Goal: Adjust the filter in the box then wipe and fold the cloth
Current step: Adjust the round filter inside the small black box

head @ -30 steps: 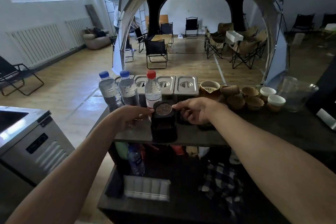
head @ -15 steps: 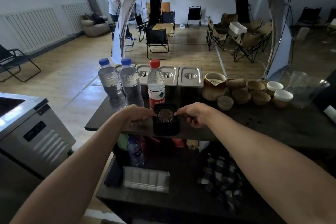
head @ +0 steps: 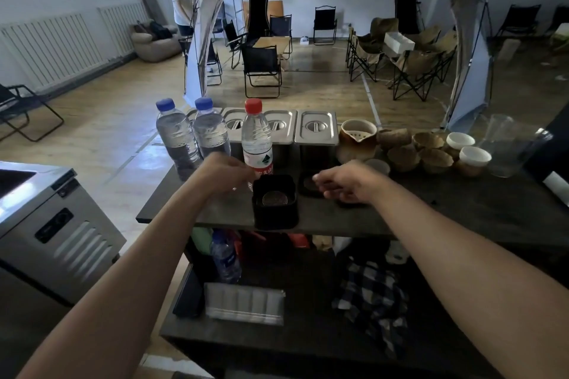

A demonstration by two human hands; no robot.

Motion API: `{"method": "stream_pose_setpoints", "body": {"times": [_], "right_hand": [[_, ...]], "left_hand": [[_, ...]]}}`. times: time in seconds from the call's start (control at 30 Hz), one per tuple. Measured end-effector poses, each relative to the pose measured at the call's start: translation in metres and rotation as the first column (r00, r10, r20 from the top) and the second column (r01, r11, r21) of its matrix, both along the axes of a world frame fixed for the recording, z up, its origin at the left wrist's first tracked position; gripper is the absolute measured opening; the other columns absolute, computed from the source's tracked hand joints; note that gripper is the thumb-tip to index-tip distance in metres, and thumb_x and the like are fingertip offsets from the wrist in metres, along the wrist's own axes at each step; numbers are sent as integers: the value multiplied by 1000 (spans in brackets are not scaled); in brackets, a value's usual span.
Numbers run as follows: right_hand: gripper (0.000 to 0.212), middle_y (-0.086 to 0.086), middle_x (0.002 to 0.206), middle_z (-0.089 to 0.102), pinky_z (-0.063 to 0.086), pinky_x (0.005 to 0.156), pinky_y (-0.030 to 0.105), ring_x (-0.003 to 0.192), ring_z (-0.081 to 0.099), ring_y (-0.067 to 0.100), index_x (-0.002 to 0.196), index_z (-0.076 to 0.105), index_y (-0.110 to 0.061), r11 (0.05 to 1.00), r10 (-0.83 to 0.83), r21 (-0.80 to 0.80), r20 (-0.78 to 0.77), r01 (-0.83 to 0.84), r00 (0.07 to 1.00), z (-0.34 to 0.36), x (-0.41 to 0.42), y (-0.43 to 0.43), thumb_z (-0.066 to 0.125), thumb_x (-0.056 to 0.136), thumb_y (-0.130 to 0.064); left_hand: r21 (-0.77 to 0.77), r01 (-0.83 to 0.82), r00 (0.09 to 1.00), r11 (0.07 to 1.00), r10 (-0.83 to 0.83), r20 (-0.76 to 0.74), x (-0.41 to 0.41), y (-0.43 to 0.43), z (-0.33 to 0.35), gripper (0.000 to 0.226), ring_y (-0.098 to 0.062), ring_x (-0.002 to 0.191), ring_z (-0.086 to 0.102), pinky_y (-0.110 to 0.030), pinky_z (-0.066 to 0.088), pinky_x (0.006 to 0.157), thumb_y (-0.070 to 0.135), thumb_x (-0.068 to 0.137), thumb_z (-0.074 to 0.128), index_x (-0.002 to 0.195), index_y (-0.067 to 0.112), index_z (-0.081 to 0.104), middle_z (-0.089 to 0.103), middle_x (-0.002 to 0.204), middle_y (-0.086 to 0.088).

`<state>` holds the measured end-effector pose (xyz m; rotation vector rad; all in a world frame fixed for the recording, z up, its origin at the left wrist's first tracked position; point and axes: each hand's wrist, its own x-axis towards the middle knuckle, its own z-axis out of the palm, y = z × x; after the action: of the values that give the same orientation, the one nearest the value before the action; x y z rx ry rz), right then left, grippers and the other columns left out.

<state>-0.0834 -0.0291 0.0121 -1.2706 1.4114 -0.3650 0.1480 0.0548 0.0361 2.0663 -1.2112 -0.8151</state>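
The round mesh filter (head: 274, 198) lay down inside the small black box (head: 275, 203), which stood at the near edge of the dark table (head: 462, 209), probably kept close for easy reach. The left hand (head: 223, 171) hung just beside the box's left rim, fingers curled loosely and seemingly holding nothing, though its fingertips were hard to make out against a red-capped bottle (head: 257, 141) behind. The right hand (head: 345, 183) hovered slack and half open, apart from the box, partly hiding a second dark piece (head: 308, 186). A checked cloth (head: 372, 295) lay on the dim lower shelf; its folds were unclear.
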Motion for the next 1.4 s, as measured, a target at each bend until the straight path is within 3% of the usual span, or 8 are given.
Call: {"method": "stream_pose_setpoints", "body": {"times": [0.13,0.4,0.5,0.67,0.87,0.93,1.13,1.4], "right_hand": [[15,6,87,70,37,43,16,61,65,11,101,64,-11,986,-153,-65,12,153,988,8,-52,-18,55,97,-22],[10,8,94,66,54,58,30,78,65,18,95,66,-8,952,-281,-125,16,281,960,-17,-87,-24,64,92,-17],[14,8,88,63,55,66,34,73,61,18,80,61,-12,940,-313,-108,97,323,945,-25,-86,-25,61,94,-16],[9,9,94,67,56,73,35,84,65,20,90,65,-9,932,-341,-88,118,352,933,-37,-85,-28,57,94,-11],[15,8,96,73,56,60,28,83,70,18,100,73,-6,924,-353,-110,118,366,928,-38,-89,-29,71,85,-6],[12,7,93,73,57,62,28,80,70,17,95,74,-6,920,-349,-137,136,367,927,-30,-88,-27,73,83,-5],[15,3,73,68,55,55,23,64,64,11,81,65,-10,951,-286,-9,350,309,892,3,-58,-19,75,80,1],[13,-8,50,66,50,46,13,50,63,2,73,67,-13,990,-95,129,385,49,918,24,17,3,71,85,-7]], "left_hand": [[-244,182,969,953,-216,-120,-64,-9,31,14,-7,65,70,-21,56,58,17,86,73,100,13,71,75,83,-4],[156,230,970,961,-213,-116,-156,-78,-20,34,-30,84,67,-44,61,76,28,95,59,113,-1,60,63,91,-15],[162,181,968,970,-146,-205,-164,-81,-29,42,-30,95,65,-45,61,78,36,98,54,124,3,56,61,111,-16],[129,115,952,985,-72,-297,-173,-81,-32,37,-34,103,61,-45,61,72,33,97,57,122,5,56,57,112,-17],[63,34,951,997,-13,-308,-169,-78,-28,3,-27,95,63,-35,59,60,14,93,65,92,12,62,63,93,-10],[6,40,962,999,-37,-271,-159,-77,-24,14,-28,94,66,-36,60,61,11,89,69,80,17,60,65,97,-13],[-176,-18,973,984,-23,-231,-102,-48,4,26,-22,71,74,-34,63,65,1,74,82,98,2,71,74,82,-13],[-144,-203,861,969,107,-497,-19,8,10,30,-12,52,71,-19,56,47,-4,72,81,100,-2,68,74,70,-12]]}}
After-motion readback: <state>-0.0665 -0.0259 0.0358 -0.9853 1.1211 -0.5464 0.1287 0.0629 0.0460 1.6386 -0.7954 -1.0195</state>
